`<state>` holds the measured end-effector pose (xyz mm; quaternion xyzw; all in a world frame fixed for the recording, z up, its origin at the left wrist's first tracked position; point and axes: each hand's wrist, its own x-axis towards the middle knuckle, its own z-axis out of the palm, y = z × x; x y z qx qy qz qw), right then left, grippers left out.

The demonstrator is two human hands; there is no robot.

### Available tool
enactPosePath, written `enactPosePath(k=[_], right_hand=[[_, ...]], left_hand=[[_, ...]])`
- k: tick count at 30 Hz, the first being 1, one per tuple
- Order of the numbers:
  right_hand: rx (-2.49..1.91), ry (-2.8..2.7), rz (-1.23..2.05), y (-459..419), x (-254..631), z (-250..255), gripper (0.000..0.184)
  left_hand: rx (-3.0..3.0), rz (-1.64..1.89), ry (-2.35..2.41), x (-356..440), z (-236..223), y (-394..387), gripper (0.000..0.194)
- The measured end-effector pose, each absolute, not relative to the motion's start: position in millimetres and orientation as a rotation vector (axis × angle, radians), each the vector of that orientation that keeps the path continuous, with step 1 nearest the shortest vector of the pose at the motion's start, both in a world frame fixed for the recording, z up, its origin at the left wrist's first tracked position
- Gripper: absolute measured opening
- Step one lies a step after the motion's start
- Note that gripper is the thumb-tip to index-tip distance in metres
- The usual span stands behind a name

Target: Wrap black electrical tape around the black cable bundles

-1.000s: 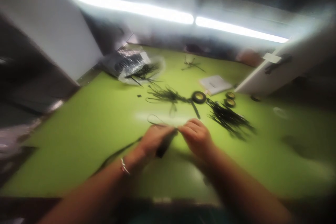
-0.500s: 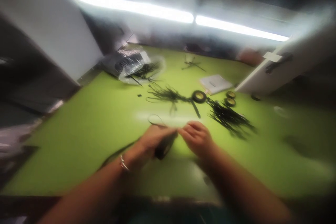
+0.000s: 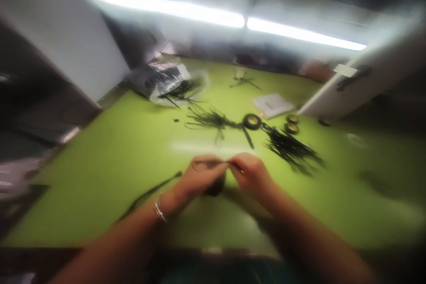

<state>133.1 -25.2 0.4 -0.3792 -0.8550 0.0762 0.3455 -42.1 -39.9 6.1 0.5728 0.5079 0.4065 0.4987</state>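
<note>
Fingertips of my left hand (image 3: 199, 179) and my right hand (image 3: 251, 172) meet in a pinch above the table's near half. A thin black cord (image 3: 208, 161) runs between them, and a small loop of it bends over the back of my left hand. Under the left palm a dark rounded object (image 3: 217, 187) shows, partly covered by the fingers; its kind is unclear. My right fingers are curled closed on the cord's end by the left thumb. Beside my left wrist, a black strap-like cord (image 3: 149, 193) lies on the table.
Ahead lie a bundle of black cords (image 3: 214, 119), a black tape roll (image 3: 252, 121) and a second cord bundle (image 3: 291, 145). Smaller rolls (image 3: 292, 128) and a white pad (image 3: 273, 105) sit behind. A plastic bag (image 3: 166, 82) is at back left. Panels flank the green table (image 3: 100, 155).
My left hand has turned slightly, so the dark object under it shows less. The cord loop has dropped from above the left hand onto it, and my right fingers have shifted at the pinch.
</note>
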Motion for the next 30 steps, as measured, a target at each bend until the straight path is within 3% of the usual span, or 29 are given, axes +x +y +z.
enactPosePath(k=[10,17,20,26,30], right_hand=[[-0.948,-2.303,-0.202,-28,131,3,0.022],[-0.904,-2.318,-0.401,-31,127,-2,0.023],[-0.869,-2.339,-0.295,-31,127,-4,0.02],[-0.917,-2.229,0.268,-22,133,-1,0.011],[-0.929,-2.352,0.213,-20,134,-3,0.017]], left_hand=[[1.192,0.928,1.089,-49,9,-41,0.02],[0.953,0.964,1.093,-43,-3,-37,0.036],[0.918,0.967,1.101,-45,-5,-36,0.034],[1.042,1.005,1.162,-48,-1,-34,0.026],[1.259,1.001,1.225,-43,6,-34,0.024]])
